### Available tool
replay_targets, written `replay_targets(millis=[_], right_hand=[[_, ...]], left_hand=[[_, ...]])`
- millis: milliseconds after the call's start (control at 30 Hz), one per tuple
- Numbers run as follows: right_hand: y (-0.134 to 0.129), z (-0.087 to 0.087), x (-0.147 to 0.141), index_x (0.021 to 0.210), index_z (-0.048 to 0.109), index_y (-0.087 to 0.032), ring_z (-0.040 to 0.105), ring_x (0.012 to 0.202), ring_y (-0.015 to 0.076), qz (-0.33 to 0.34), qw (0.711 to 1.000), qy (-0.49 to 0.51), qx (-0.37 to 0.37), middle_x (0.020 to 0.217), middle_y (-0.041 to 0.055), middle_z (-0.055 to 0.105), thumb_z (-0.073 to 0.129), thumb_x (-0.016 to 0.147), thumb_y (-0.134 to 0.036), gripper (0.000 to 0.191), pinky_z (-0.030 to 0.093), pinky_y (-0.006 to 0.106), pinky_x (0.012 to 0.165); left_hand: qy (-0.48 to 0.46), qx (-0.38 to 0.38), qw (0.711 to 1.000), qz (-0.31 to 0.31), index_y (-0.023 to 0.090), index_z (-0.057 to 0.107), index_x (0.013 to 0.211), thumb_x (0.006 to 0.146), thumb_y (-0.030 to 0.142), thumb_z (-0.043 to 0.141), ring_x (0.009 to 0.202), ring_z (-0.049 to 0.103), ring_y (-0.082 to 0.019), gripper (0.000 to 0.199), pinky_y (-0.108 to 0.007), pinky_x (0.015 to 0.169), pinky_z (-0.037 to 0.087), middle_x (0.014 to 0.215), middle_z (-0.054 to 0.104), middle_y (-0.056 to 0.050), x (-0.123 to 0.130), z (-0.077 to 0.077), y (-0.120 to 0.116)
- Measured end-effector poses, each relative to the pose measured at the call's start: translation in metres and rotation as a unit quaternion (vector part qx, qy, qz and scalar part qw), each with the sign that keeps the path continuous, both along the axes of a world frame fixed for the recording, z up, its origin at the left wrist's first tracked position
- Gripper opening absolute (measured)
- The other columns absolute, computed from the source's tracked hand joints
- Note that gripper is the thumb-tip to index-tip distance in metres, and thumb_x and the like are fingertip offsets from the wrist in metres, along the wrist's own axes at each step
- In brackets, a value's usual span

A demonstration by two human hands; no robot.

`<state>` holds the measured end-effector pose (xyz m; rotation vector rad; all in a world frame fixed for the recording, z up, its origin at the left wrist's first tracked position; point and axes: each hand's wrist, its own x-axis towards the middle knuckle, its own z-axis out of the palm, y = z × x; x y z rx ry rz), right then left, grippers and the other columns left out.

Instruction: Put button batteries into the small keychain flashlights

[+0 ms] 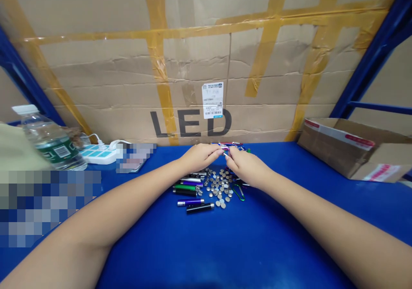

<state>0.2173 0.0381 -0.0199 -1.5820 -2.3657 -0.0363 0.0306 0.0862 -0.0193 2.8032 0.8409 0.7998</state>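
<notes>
My left hand (200, 157) and my right hand (246, 167) meet at the far side of the blue tabletop (289, 220), their fingertips close together. Whatever lies between the fingertips is too small to make out. Just below them is a loose pile of silver button cells (219, 187). Several small pen-shaped flashlights (188, 189) lie to its left, including a purple one (190, 202) and a black one (200, 208). A green carabiner clip (238, 192) sits by my right hand, and more colourful slim metal pieces (230, 146) lie behind my hands.
A large taped cardboard carton (193, 74) printed "LED" stands along the back. A water bottle (51, 139) and a white power strip (100, 154) are at the left, an open cardboard box (354, 149) at the right. Blue shelf uprights (373, 57) flank the carton.
</notes>
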Motion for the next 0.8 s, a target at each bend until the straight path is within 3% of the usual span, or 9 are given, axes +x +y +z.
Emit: replay_targets(millis=[300, 433, 533, 600, 700, 733, 800], right_hand=[[0.005, -0.003, -0.001, 0.094, 0.05, -0.016, 0.063, 0.078, 0.0263, -0.072, 0.997, -0.041, -0.005, 0.091, 0.0147, 0.067, 0.027, 0.094, -0.029, 0.026, 0.032, 0.032, 0.059], [0.01, -0.009, 0.001, 0.08, 0.041, -0.021, 0.055, 0.069, 0.0192, 0.001, 0.991, 0.13, -0.034, 0.078, 0.0077, 0.06, 0.026, 0.094, -0.03, 0.023, 0.035, 0.029, 0.059], [0.012, -0.008, 0.002, 0.072, 0.031, -0.024, 0.044, 0.055, 0.014, 0.046, 0.95, 0.299, -0.076, 0.061, -0.0013, 0.046, 0.021, 0.096, -0.041, 0.031, 0.035, 0.027, 0.055], [0.012, -0.001, 0.007, 0.071, 0.031, -0.024, 0.042, 0.054, 0.0133, 0.043, 0.94, 0.33, -0.067, 0.059, -0.0027, 0.043, 0.02, 0.095, -0.048, 0.036, 0.035, 0.027, 0.054], [0.012, 0.011, 0.024, 0.074, 0.043, -0.022, 0.051, 0.069, 0.0164, 0.067, 0.981, 0.178, -0.041, 0.075, 0.0026, 0.057, 0.038, 0.09, -0.046, 0.03, 0.037, 0.029, 0.063], [0.013, 0.015, 0.031, 0.076, 0.049, -0.021, 0.053, 0.072, 0.0175, 0.09, 0.988, 0.101, -0.071, 0.08, 0.0035, 0.061, 0.043, 0.088, -0.044, 0.027, 0.038, 0.03, 0.065], [0.014, 0.021, 0.044, 0.07, 0.051, -0.021, 0.052, 0.065, 0.0172, 0.095, 0.987, -0.003, -0.129, 0.073, 0.0029, 0.061, 0.043, 0.088, -0.044, 0.03, 0.037, 0.029, 0.06]], left_hand=[[0.163, 0.071, 0.982, 0.062, 0.018, 0.062, 0.098, 0.093, 0.036, 0.039, 0.074, 0.062, -0.019, 0.029, -0.026, 0.059, 0.04, 0.087, 0.068, -0.006, 0.009, 0.013, -0.014], [0.176, 0.051, 0.98, 0.083, 0.018, 0.06, 0.105, 0.093, 0.034, 0.038, 0.075, 0.062, -0.018, 0.03, -0.025, 0.056, 0.039, 0.089, 0.068, -0.007, 0.014, 0.019, -0.023], [0.232, 0.034, 0.97, 0.071, 0.019, 0.064, 0.097, 0.093, 0.037, 0.038, 0.073, 0.061, -0.018, 0.031, -0.027, 0.057, 0.04, 0.086, 0.068, -0.006, 0.012, 0.025, -0.028], [0.258, 0.028, 0.963, 0.067, 0.019, 0.065, 0.093, 0.093, 0.04, 0.039, 0.073, 0.061, -0.019, 0.033, -0.027, 0.058, 0.041, 0.085, 0.068, -0.006, 0.009, 0.028, -0.027], [0.243, 0.034, 0.964, 0.1, 0.021, 0.065, 0.099, 0.094, 0.043, 0.036, 0.077, 0.062, -0.021, 0.037, -0.029, 0.06, 0.042, 0.09, 0.069, -0.007, 0.001, 0.029, -0.019], [0.232, 0.036, 0.965, 0.113, 0.021, 0.064, 0.102, 0.094, 0.044, 0.034, 0.08, 0.062, -0.021, 0.038, -0.029, 0.061, 0.043, 0.093, 0.069, -0.007, -0.003, 0.028, -0.015], [0.214, 0.035, 0.968, 0.128, 0.022, 0.063, 0.106, 0.095, 0.044, 0.034, 0.084, 0.062, -0.022, 0.038, -0.03, 0.065, 0.044, 0.099, 0.068, -0.007, -0.009, 0.026, -0.006]])
